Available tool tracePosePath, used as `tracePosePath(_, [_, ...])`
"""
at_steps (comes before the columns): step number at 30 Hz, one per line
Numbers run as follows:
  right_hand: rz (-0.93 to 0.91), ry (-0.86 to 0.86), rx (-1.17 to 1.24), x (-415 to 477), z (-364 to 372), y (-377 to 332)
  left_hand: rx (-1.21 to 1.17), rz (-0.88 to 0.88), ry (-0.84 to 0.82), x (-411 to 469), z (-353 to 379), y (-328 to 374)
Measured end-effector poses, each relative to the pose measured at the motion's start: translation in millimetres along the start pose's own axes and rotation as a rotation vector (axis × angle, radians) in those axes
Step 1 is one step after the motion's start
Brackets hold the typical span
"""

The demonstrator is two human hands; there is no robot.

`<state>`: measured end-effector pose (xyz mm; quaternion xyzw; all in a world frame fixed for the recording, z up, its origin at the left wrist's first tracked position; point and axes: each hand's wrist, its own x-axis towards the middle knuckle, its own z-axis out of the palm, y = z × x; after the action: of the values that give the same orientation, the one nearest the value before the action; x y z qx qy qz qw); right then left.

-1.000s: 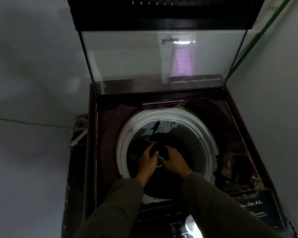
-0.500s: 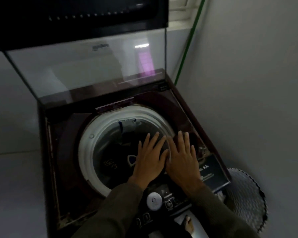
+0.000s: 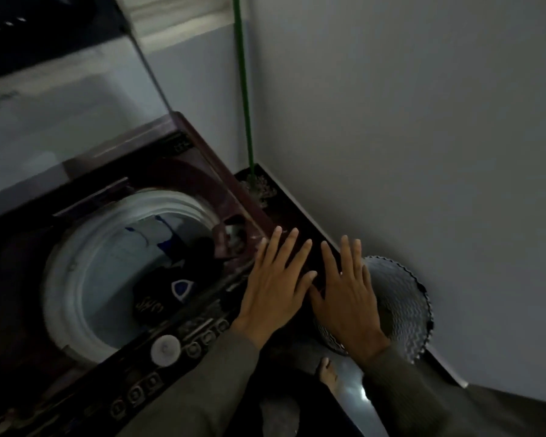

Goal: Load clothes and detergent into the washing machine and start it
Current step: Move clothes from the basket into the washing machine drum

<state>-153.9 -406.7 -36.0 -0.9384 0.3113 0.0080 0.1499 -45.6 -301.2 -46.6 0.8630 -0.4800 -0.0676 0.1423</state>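
Clothes (image 3: 161,298) lie at the bottom of the washing machine (image 3: 202,143) drum (image 3: 60,279): a dark garment with a white-and-blue badge and pale lettering toward the front, and a pale piece with blue trim behind it. The glass lid (image 3: 60,121) stands raised at the back.

Both hands are outside the drum, to its right. The left hand (image 3: 275,291) is palm down over the machine's front right corner, its fingers (image 3: 292,247) straight and fanned apart, tips pointing toward the wall (image 3: 423,121). Whether the palm touches the maroon top cannot be told. The right hand (image 3: 349,301) lies flat just beside it, thumbs nearly meeting, its fingers (image 3: 347,253) also straight and spread, holding nothing. It is over the dark gap between the machine's side and a woven laundry basket (image 3: 404,298) that stands on the floor against the wall.

The clothes are well apart from both sets of fingers, down in the drum to the left of the left hand, with the drum's white rim and the control strip between. On that strip a round white knob (image 3: 165,347) sits near the left sleeve (image 3: 202,389), with small round buttons (image 3: 199,342) on either side of it.

A green pole (image 3: 245,89) stands upright in the corner behind the machine. A bare foot (image 3: 328,373) shows on the floor below the right wrist. The view is dim and a little smeared.
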Motion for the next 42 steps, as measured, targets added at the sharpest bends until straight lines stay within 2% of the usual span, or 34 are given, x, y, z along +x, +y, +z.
tracePosePath(7, [0.117,-0.102,0.106,-21,32,101,0.108,0.093,-0.057,24,53,67])
tracePosePath(11, [0.225,-0.197,0.151,-34,71,153,0.041,0.079,-0.125,32,105,88])
tracePosePath(16, [0.281,-0.337,0.174,-40,120,206,0.020,0.042,-0.286,36,182,95])
tracePosePath(23, [0.369,-0.437,0.254,-14,205,263,-0.143,0.056,-0.377,58,303,91])
tracePosePath(26, [0.412,-0.469,0.303,5,257,287,-0.179,0.021,-0.485,76,364,86])
tracePosePath(28, [0.430,-0.506,0.314,17,293,302,-0.228,-0.087,-0.543,86,414,79])
tracePosePath(33, [0.472,-0.641,0.288,52,381,340,-0.286,-0.464,-0.541,122,514,58])
tracePosePath(36, [0.518,-0.609,0.292,73,425,357,-0.449,-0.687,-0.556,143,563,44])
tracePosePath(38, [0.560,-0.564,0.351,87,452,366,-0.515,-0.782,-0.582,153,590,35])
tracePosePath(41, [0.667,-0.594,0.489,105,484,376,-0.544,-0.862,-0.653,165,618,27])
tracePosePath(42, [0.686,-0.597,0.467,109,489,376,-0.573,-0.884,-0.669,167,624,27])
